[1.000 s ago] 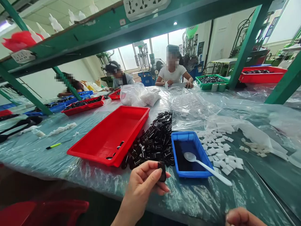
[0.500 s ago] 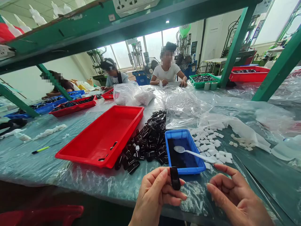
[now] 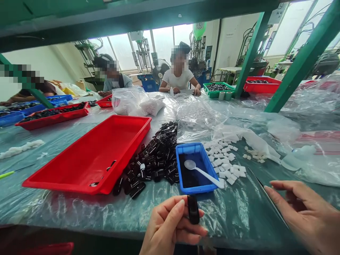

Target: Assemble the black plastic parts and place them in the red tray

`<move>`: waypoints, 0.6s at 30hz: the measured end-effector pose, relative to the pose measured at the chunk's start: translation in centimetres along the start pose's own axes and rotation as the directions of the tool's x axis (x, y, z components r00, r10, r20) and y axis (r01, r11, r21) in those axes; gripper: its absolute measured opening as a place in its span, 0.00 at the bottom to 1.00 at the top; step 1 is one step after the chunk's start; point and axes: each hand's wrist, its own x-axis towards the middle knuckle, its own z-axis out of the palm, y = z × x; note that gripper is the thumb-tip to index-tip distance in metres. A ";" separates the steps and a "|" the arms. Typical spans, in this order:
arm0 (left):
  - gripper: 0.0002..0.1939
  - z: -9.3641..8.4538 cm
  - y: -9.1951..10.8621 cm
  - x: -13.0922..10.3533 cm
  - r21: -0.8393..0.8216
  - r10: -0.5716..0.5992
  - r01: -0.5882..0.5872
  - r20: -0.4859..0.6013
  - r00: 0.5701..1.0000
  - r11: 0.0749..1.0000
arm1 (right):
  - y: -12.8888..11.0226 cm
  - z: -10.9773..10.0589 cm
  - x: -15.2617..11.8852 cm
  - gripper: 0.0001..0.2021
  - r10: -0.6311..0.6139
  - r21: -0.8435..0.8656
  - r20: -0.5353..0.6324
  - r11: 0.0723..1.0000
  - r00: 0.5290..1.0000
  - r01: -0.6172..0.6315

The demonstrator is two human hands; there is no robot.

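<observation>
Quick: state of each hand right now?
Left hand: closed, holding a black piece.
Right hand: partly curled at the thin rod; whether gripping cannot be told.

A green beam (image 3: pixel 127 17) crosses overhead, and a slanting green post (image 3: pixel 300 60) stands at right. Across the plastic-covered surface (image 3: pixel 79 209), a person in a white T-shirt (image 3: pixel 177 78) sits with a small white bottle (image 3: pixel 171 91) in front. Just beside are a green tray (image 3: pixel 212 94) of dark pieces and two pale rolls (image 3: pixel 225 95). A fan (image 3: pixel 160 69) and a green container marked 5 (image 3: pixel 199 31) show behind. At left, a capped person (image 3: pixel 111 79) sits beyond a filled red tray (image 3: pixel 53 120); a yellow-handled tool (image 3: pixel 7 174) lies near a white fluffy strip (image 3: pixel 21 148).
</observation>
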 end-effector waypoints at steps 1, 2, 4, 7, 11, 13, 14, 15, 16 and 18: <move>0.19 0.2 -0.1 0.0 -0.002 -0.017 0.017 0.007 1.000 1.000 | 0.6 -0.5 0.7 0.12 -0.015 -0.087 0.023 0.996 1.000 0.017; 0.19 0.4 -0.4 0.1 -0.002 -0.034 0.034 0.015 0.999 0.999 | 0.9 -0.8 1.3 0.14 -0.011 -0.167 0.054 0.986 0.998 0.020; 0.20 0.8 -0.9 0.2 0.002 -0.068 0.068 0.034 0.997 0.998 | 1.2 -0.9 2.0 0.18 0.035 -0.233 0.124 0.972 0.992 -0.005; 0.21 1.7 -1.8 0.5 0.017 -0.111 0.110 0.067 0.992 0.994 | 0.9 -0.3 2.3 0.18 0.089 -0.250 0.173 0.967 0.981 -0.044; 0.21 2.9 -2.4 0.7 0.033 -0.138 0.135 0.116 0.984 0.990 | 0.4 0.0 2.5 0.15 0.129 -0.217 0.201 0.972 0.971 -0.085; 0.22 3.2 -2.5 0.7 0.042 -0.149 0.144 0.137 0.979 0.989 | 0.6 -0.5 2.7 0.15 0.152 -0.160 0.188 0.979 0.970 -0.123; 0.22 3.3 -2.6 0.7 0.046 -0.152 0.147 0.146 0.978 0.988 | 0.8 -0.9 2.7 0.15 0.166 -0.117 0.177 0.982 0.970 -0.147; 0.22 3.4 -2.7 0.8 0.045 -0.155 0.150 0.152 0.976 0.988 | 1.0 -1.3 2.7 0.15 0.180 -0.060 0.167 0.983 0.969 -0.173; 0.22 3.4 -2.8 0.9 0.043 -0.158 0.153 0.157 0.975 0.987 | 1.1 -1.7 2.6 0.14 0.194 0.011 0.150 0.980 0.970 -0.198; 0.22 3.5 -3.0 1.0 0.040 -0.161 0.156 0.166 0.973 0.987 | 1.0 -2.3 2.4 0.16 0.211 0.178 0.089 0.958 0.973 -0.224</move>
